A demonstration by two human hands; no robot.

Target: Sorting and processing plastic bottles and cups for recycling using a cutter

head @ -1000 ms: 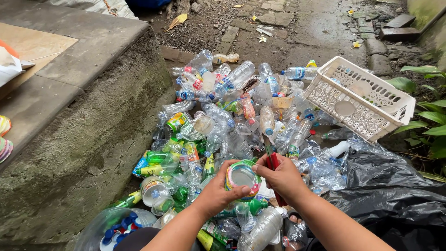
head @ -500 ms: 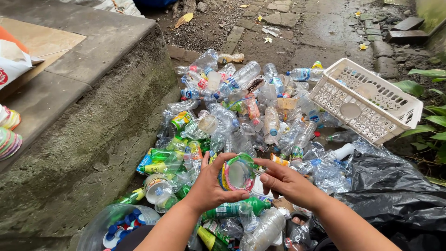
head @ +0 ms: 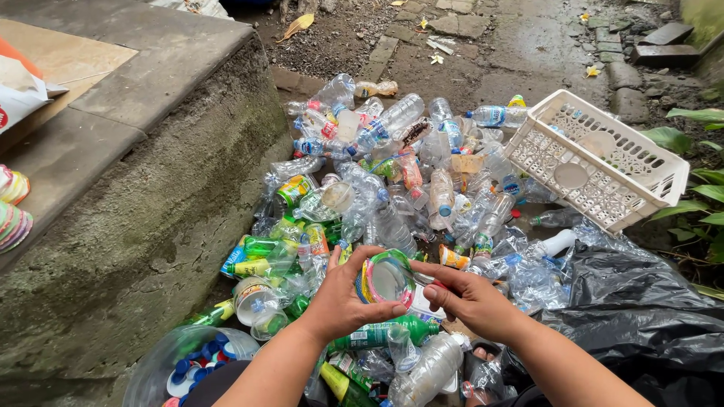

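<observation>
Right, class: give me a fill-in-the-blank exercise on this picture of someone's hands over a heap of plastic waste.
1. The left hand holds a clear plastic ____ with a colourful rim band.
2. The white plastic basket lies on its side to the ____ of the bottle pile.
3. Under the right hand's arm lies a crumpled plastic sheet of ____ colour.
4. Bottle caps sit in a clear bowl at the lower ____ of the picture.

Missing words: cup; right; black; left
</observation>
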